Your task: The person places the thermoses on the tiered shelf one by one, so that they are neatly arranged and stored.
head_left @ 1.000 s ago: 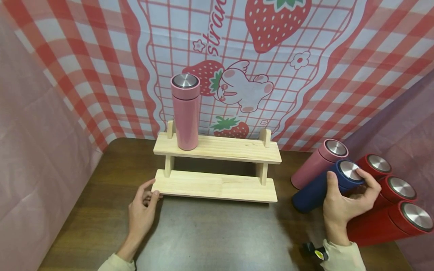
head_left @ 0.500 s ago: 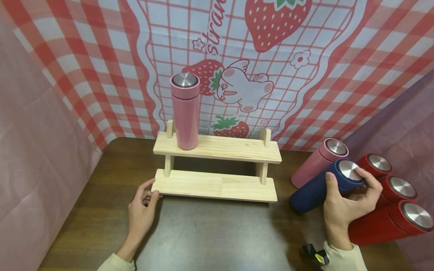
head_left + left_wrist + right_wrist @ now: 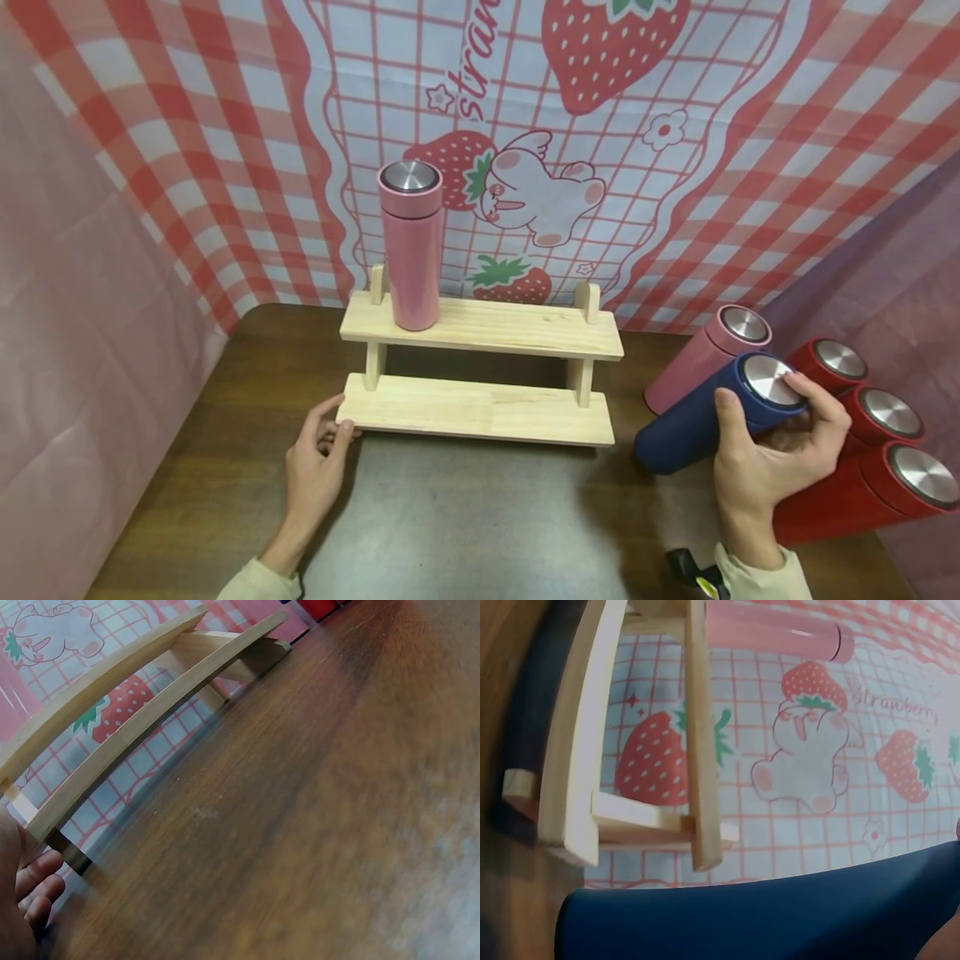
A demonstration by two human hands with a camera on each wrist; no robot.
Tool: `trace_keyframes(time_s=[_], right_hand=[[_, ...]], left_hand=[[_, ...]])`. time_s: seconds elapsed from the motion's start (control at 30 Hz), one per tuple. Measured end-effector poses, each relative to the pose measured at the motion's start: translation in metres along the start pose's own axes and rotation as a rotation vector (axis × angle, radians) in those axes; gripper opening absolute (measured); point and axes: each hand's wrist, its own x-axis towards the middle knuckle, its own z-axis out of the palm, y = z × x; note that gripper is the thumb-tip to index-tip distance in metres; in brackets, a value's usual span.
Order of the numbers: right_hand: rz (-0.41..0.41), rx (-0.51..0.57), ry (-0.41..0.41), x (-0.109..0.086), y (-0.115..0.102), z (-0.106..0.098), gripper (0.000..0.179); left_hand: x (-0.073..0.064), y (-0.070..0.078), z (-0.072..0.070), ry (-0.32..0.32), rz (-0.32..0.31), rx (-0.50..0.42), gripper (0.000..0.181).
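Curtained, booth-like space around my wooden table (image 3: pixel 465 508): a strawberry-print cloth (image 3: pixel 637 221) hangs behind the far edge, a pinkish drape (image 3: pixel 82 308) beyond the left, a mauve drape (image 3: pixel 896 275) beyond the right.

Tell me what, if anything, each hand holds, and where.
The right hand grips the blue bottle by its upper end, at the lid; the left hand holds the wooden rack by the left end of its lower shelf.

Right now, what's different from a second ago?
The blue bottle, already gripped by the right hand, has shifted slightly left, its base nearer the wooden rack. Nothing newly grasped or released. The left hand at the rack, pink bottles and red bottles stayed put.
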Motion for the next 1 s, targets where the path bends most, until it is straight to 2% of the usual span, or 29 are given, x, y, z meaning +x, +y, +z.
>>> trace_keyframes(time_s=[0.37, 0.73, 1.0], right_hand=[[0.033, 0.058, -0.062, -0.007, -0.021, 0.013, 0.063], [0.037, 0.093, -0.143, -0.013, -0.022, 0.027, 0.061], [0.044, 0.068, -0.214, -0.015, -0.022, 0.037, 0.064]], left_hand=[[-0.001, 0.002, -0.001, -0.002, 0.003, -0.017, 0.037], [-0.002, 0.003, -0.001, -0.013, -0.017, -0.021, 0.038], [-0.001, 0.003, -0.001, -0.013, -0.012, -0.020, 0.038]])
